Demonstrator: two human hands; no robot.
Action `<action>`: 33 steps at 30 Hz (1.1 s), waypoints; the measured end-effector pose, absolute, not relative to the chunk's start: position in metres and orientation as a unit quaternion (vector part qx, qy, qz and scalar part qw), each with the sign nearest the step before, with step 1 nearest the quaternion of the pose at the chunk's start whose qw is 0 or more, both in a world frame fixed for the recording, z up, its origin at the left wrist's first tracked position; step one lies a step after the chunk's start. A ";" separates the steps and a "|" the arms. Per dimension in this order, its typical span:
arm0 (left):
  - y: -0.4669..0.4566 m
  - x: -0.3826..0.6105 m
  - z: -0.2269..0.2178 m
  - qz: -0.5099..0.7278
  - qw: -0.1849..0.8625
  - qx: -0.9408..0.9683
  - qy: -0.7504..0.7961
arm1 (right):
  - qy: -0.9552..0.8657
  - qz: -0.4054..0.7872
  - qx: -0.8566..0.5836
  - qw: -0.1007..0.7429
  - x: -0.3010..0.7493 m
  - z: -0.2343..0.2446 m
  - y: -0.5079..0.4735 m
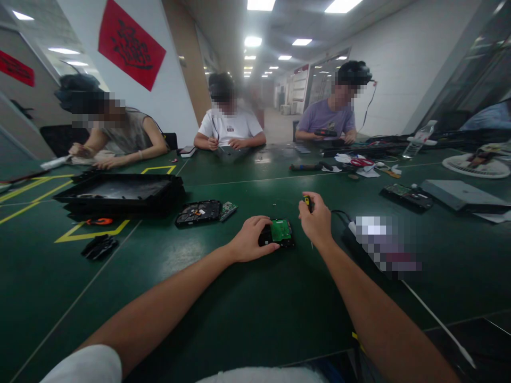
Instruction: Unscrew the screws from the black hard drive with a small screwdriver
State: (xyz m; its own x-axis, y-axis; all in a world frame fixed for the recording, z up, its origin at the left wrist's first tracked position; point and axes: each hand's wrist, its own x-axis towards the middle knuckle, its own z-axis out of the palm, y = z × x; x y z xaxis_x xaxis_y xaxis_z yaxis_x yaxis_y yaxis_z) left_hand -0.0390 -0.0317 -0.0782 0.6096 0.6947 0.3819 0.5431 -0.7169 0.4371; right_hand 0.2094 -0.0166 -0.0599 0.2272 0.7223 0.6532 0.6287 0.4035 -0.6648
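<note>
A black hard drive with a green circuit board [282,230] lies board side up on the green table in front of me. My left hand [254,238] grips its left end, thumb along the near edge and fingers over the far one. Just right of the drive, my right hand [315,221] is closed around a screwdriver [307,201] with a yellow and black handle. Its thin shaft points down towards the table, apart from the drive. Beyond my left hand are an opened hard drive [198,212] and a loose circuit board [228,210].
Stacked black trays [120,194] stand at the left, with a black crumpled item [99,247] nearer me. A pixelated device with a cable [437,322] lies right of my right arm. Farther right are another drive [407,197] and a grey box [465,194]. Several people sit around the table.
</note>
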 end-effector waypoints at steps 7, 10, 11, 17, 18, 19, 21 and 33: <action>0.005 -0.042 -0.069 0.281 0.266 0.830 0.401 | -0.559 0.194 -0.655 0.470 0.218 -0.083 -0.005; 0.041 -0.035 -0.072 0.248 0.226 0.825 0.455 | -0.557 0.197 -0.660 0.463 0.220 -0.090 -0.002; 0.053 -0.032 -0.073 0.248 0.217 0.822 0.463 | -0.558 0.199 -0.661 0.460 0.221 -0.091 -0.002; 0.113 -0.008 -0.077 0.231 0.182 0.813 0.502 | -0.567 0.208 -0.661 0.446 0.222 -0.095 0.000; 0.119 -0.006 -0.078 0.229 0.179 0.812 0.506 | -0.567 0.209 -0.661 0.444 0.223 -0.095 0.000; 0.125 -0.004 -0.079 0.227 0.176 0.810 0.511 | -0.568 0.210 -0.661 0.444 0.223 -0.096 0.000; 0.134 -0.001 -0.082 0.226 0.173 0.809 0.515 | -0.568 0.212 -0.661 0.443 0.224 -0.096 0.000; 0.147 0.010 -0.086 0.198 0.193 0.849 0.450 | -0.564 0.217 -0.658 0.449 0.225 -0.099 0.001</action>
